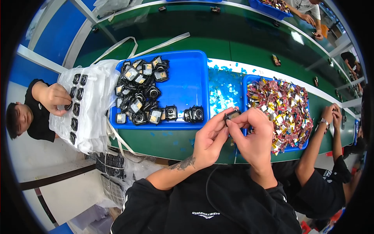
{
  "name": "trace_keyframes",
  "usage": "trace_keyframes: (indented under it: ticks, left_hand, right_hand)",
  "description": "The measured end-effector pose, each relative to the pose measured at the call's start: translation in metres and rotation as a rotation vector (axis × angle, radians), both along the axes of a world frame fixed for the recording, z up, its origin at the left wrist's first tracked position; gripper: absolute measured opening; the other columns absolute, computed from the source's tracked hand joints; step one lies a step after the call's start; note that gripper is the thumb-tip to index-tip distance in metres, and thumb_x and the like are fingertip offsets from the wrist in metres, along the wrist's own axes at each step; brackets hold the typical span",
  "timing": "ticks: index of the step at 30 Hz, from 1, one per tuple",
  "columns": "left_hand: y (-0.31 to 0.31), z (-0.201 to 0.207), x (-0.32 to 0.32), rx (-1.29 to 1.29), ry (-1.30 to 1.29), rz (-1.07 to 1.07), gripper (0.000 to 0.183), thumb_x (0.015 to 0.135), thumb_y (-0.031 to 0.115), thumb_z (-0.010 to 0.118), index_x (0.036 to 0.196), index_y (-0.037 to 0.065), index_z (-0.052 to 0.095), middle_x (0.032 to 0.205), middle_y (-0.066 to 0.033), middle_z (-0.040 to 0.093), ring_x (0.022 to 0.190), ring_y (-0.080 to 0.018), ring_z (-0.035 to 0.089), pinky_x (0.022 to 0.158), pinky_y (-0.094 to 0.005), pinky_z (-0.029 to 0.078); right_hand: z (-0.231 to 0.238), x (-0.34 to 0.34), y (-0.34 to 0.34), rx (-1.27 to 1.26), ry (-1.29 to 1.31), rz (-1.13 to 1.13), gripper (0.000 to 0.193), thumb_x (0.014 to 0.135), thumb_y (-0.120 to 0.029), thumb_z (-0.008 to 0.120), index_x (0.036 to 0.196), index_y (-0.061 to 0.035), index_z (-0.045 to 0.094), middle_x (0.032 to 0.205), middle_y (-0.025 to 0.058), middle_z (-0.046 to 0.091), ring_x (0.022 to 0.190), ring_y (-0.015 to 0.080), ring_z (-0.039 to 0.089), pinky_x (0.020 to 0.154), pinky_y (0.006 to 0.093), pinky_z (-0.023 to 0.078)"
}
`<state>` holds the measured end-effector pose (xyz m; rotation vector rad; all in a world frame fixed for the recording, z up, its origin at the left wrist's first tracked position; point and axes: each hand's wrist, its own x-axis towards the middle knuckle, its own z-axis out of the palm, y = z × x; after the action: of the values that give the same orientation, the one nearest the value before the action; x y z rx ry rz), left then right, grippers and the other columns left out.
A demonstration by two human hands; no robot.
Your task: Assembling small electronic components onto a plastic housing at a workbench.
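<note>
Between my two hands is a small black watch case (233,114) with a grey face, held above the green bench's near edge. The thumb and fingers of my left hand (210,138) grip it from the left. My right hand (252,130) is closed, its thumb and fingertips pinched at the case's near right edge; any smaller piece there is hidden. Left of my hands lies a blue tray (183,74) with many similar watch cases (140,91) heaped in its left part and a few along its near edge. A second blue bin (246,87) on the right holds a heap of small red, yellow and white parts (278,113).
Blue film scraps (226,91) lie between the trays. White padded sheets (91,105) with rows of watch cases stand at the left, where a co-worker's hand (58,97) touches one. Other co-workers' hands (331,115) work at right. Pale straps (163,42) lie behind the tray.
</note>
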<state>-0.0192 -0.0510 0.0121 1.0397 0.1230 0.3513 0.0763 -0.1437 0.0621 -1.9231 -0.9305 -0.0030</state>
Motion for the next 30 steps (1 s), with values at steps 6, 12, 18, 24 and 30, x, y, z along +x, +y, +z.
trace_keyframes:
  ticks: [6, 12, 18, 24, 30]
  left_hand:
    - [0.001, 0.003, -0.006, 0.081, -0.132, 0.007, 0.041, 0.097, -0.005, 0.042, 0.138, -0.006, 0.035, 0.141, -0.0273, 0.045, 0.125, -0.0269, 0.052, 0.106, -0.0376, 0.041]
    - [0.001, -0.004, 0.003, -0.052, -0.034, 0.117, 0.043, 0.096, -0.004, 0.046, 0.138, -0.005, 0.036, 0.136, -0.0243, 0.05, 0.12, -0.0237, 0.055, 0.1, -0.035, 0.046]
    - [0.003, 0.001, 0.012, -0.124, -0.023, 0.245, 0.043, 0.096, -0.003, 0.047, 0.138, -0.004, 0.038, 0.13, -0.0178, 0.055, 0.117, -0.0187, 0.055, 0.099, -0.0319, 0.045]
    - [0.035, 0.003, 0.002, 0.541, -0.016, 0.113, 0.032, 0.091, -0.006, 0.055, 0.123, -0.002, 0.059, 0.122, -0.0165, 0.059, 0.104, -0.0175, 0.061, 0.086, -0.0292, 0.05]
    - [0.043, 0.018, -0.002, 0.944, -0.022, 0.118, 0.021, 0.077, -0.006, 0.071, 0.098, -0.001, 0.072, 0.103, -0.0149, 0.068, 0.077, -0.0189, 0.067, 0.067, -0.0261, 0.052]
  right_hand:
    - [0.002, -0.01, -0.007, 0.192, 0.046, -0.04, 0.026, 0.068, 0.001, 0.076, 0.077, -0.0058, 0.053, 0.073, 0.0035, 0.049, 0.065, 0.0163, 0.047, 0.059, 0.0296, 0.036]
    - [-0.014, -0.004, 0.001, 0.335, 0.531, -0.004, 0.028, 0.078, 0.004, 0.069, 0.098, -0.0037, 0.051, 0.09, 0.0032, 0.05, 0.085, 0.0098, 0.051, 0.077, 0.0243, 0.045]
    - [-0.025, -0.002, -0.024, 0.32, 0.761, 0.12, 0.022, 0.084, 0.005, 0.066, 0.105, 0.0016, 0.059, 0.098, 0.0062, 0.063, 0.085, 0.0083, 0.06, 0.074, 0.0212, 0.051]
    - [-0.022, 0.003, -0.029, 0.377, 0.799, 0.16, 0.01, 0.086, 0.006, 0.064, 0.095, 0.0025, 0.061, 0.087, 0.0047, 0.066, 0.08, 0.0072, 0.061, 0.071, 0.0203, 0.051]
    - [-0.024, 0.013, -0.032, 0.321, 0.902, 0.342, 0.008, 0.088, 0.003, 0.064, 0.09, 0.0003, 0.056, 0.087, 0.0021, 0.058, 0.079, 0.0046, 0.054, 0.067, 0.0194, 0.047]
